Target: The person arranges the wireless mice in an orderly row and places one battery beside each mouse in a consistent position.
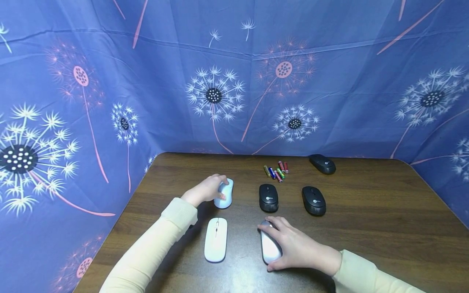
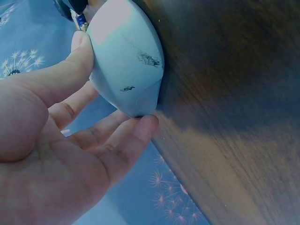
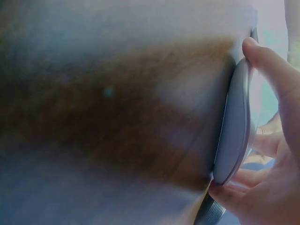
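Observation:
My left hand [image 1: 207, 190] grips a pale blue computer mouse [image 1: 227, 195] from its left side. In the left wrist view, the thumb and fingers hold the mouse [image 2: 124, 56] by its edges, and dark scuffs mark its shell. Nearer the front, my right hand [image 1: 298, 246] holds a silver computer mouse [image 1: 270, 249], with fingers at its far end and the thumb at its near end. From the right wrist, the silver mouse [image 3: 233, 122] appears side-on between the digits. A white computer mouse [image 1: 216, 240] lies between the two arms, untouched.
Two black mice [image 1: 268, 198] [image 1: 314, 200] lie beyond the right hand, and a third black mouse [image 1: 322, 164] sits at the table's back edge. Several small batteries [image 1: 279, 173] are grouped near the back. A blue dandelion-print cloth [image 1: 234, 134] hangs behind the wooden table [image 1: 377, 211].

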The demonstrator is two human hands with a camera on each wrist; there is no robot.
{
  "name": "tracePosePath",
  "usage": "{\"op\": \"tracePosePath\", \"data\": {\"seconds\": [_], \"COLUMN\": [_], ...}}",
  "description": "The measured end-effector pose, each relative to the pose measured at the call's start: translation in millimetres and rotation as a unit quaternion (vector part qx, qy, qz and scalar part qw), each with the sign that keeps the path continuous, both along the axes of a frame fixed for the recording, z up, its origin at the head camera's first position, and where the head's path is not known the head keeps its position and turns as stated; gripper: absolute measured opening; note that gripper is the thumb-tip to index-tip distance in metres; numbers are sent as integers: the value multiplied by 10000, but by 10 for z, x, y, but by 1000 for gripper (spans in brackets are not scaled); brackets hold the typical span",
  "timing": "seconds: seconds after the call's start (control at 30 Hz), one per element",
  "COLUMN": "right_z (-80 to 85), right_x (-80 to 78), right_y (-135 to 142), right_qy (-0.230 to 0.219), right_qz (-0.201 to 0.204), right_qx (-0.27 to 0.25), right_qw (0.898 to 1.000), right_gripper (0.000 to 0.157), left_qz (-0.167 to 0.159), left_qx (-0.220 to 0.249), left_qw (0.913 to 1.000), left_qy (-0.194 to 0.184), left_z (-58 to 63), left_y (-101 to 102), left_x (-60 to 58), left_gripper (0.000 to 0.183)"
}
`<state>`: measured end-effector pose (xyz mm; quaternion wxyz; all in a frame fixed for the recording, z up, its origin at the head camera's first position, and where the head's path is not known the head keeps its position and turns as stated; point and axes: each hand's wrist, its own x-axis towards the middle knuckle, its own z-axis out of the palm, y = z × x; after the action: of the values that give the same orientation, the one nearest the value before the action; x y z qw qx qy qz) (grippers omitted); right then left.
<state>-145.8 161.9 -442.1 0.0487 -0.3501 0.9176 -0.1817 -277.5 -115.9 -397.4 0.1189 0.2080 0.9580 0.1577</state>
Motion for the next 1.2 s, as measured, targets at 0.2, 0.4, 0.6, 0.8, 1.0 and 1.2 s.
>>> {"op": "tracePosePath", "data": {"seconds": [0.2,0.4,0.6,0.8,1.0,1.2], "right_z": [7,-5,-2,-2,9,58], "right_x": [11,12,16,16,6,-1], "right_y": [2,-2,-4,-8,-9,3], "right_qy": [-32,18,-29,41,18,49], "right_qz": [-38,-37,-81,-92,-81,-3], "right_qx": [24,7,-6,-16,-23,-47], "right_qw": [10000,10000,10000,9999,10000,10000], "right_gripper": [94,94,95,97,95,94], "left_qz": [18,15,18,23,21,21], "left_qx": [-38,-64,-41,-33,-39,-29], "left_qw": [10000,10000,10000,10000,10000,10000], "left_qy": [-24,-37,1,-9,-7,25], "left_z": [4,4,-3,-13,-5,-3], "left_y": [2,3,4,3,7,4], "left_x": [5,4,-1,-14,-7,-6], "left_gripper": [48,49,48,48,48,49]}}
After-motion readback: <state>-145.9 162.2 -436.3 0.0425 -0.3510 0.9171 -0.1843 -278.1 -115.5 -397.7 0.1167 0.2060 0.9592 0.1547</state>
